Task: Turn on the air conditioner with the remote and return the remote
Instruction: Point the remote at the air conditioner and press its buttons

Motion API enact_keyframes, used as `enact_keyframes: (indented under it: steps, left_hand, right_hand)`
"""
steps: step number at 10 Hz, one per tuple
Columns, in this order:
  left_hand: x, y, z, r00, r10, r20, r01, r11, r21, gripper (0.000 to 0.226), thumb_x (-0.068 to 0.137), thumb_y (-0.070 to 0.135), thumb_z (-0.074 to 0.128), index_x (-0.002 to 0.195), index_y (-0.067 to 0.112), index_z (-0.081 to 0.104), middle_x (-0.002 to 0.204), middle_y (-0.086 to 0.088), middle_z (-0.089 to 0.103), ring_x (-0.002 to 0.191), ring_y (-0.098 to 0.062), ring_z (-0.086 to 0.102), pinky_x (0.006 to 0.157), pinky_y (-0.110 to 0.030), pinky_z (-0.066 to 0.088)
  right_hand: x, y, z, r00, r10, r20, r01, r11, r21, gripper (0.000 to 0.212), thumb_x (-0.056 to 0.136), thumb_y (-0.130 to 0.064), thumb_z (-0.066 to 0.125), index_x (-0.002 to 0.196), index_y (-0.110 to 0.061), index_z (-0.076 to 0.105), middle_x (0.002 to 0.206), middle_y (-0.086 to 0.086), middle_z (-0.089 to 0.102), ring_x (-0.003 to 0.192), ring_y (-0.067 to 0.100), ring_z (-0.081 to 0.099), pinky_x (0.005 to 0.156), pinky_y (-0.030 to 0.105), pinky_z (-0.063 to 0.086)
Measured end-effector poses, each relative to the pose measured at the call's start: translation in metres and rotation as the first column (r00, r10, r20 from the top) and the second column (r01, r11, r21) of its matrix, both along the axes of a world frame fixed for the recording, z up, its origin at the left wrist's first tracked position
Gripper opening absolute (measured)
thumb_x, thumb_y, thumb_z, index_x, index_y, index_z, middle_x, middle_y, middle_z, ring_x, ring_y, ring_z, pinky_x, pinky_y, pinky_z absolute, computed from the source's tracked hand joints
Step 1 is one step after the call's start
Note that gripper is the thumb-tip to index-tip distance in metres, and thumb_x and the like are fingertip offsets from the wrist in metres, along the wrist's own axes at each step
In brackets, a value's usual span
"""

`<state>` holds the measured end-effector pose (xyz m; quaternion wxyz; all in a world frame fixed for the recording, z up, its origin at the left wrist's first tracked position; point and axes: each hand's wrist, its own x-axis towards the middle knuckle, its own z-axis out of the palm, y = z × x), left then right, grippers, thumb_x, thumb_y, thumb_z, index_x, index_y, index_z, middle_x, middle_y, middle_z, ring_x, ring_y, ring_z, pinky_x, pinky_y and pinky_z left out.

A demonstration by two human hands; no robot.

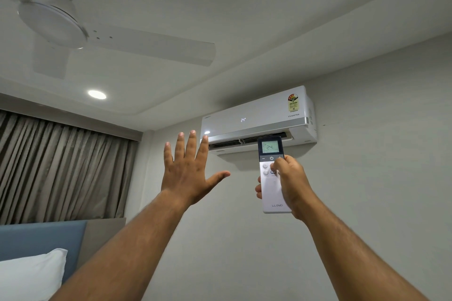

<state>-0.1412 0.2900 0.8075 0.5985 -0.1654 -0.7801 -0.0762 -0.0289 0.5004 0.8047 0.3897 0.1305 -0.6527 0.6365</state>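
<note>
A white wall-mounted air conditioner (256, 115) hangs high on the wall, its front panel lit with "24" and its lower flap partly open. My right hand (291, 183) is shut on a white remote (270, 183), held upright just below the unit; the remote's screen reads 24 and my thumb rests on its buttons. My left hand (188, 171) is raised with fingers spread, palm toward the air conditioner, a little left of and below the vent, holding nothing.
A white ceiling fan (61, 22) hangs at the upper left, with a lit recessed lamp (97, 94) beside it. Brown curtains (61, 168) cover the left wall. A blue headboard (41, 239) and a white pillow (29, 276) sit at the lower left.
</note>
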Motion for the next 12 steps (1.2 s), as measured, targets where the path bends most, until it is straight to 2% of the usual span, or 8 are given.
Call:
enact_keyframes:
  steps: [2,6,9,12]
  left_hand:
    - [-0.0013,-0.0024,-0.001,1.0,-0.003,-0.005,0.003,1.0,0.004,0.106,0.071,0.091,-0.001,0.152,0.024,-0.009,0.165,-0.012,-0.002,0.15,-0.035,-0.008,0.115,-0.059,-0.008]
    - [-0.0055,-0.0041,-0.002,1.0,-0.004,-0.01,0.004,1.0,0.019,0.101,0.072,0.091,0.0,0.147,0.025,-0.016,0.165,-0.012,-0.001,0.15,-0.035,-0.007,0.115,-0.058,-0.008]
    - [-0.0065,-0.0026,-0.0041,1.0,-0.002,-0.005,0.002,1.0,0.026,0.106,0.072,0.091,0.0,0.153,0.023,-0.005,0.165,-0.012,0.0,0.15,-0.035,-0.006,0.116,-0.058,-0.007]
    - [-0.0077,-0.0047,-0.0057,1.0,0.014,0.01,-0.014,0.999,0.03,0.107,0.071,0.091,-0.002,0.153,0.023,-0.004,0.165,-0.012,0.0,0.15,-0.036,-0.006,0.116,-0.059,-0.005]
  right_hand:
    - [-0.0023,-0.002,-0.0001,1.0,0.006,0.004,-0.006,1.0,0.004,0.013,0.094,-0.012,0.044,0.101,-0.007,0.054,0.082,0.026,0.064,0.048,0.03,0.067,0.049,0.037,0.057]
    - [-0.0044,-0.0036,0.0003,1.0,0.013,-0.005,-0.013,1.0,0.003,0.011,0.091,-0.011,0.044,0.096,-0.008,0.053,0.077,0.025,0.062,0.046,0.031,0.066,0.048,0.038,0.057]
    - [-0.0065,-0.0038,0.0011,1.0,0.012,-0.007,-0.012,1.0,0.018,0.008,0.09,-0.012,0.045,0.092,-0.01,0.053,0.078,0.024,0.063,0.048,0.032,0.067,0.05,0.038,0.057]
    - [-0.0089,-0.0042,0.0011,1.0,0.016,-0.005,-0.016,1.0,0.014,0.009,0.091,-0.013,0.045,0.093,-0.011,0.054,0.08,0.025,0.063,0.047,0.031,0.067,0.05,0.038,0.057]
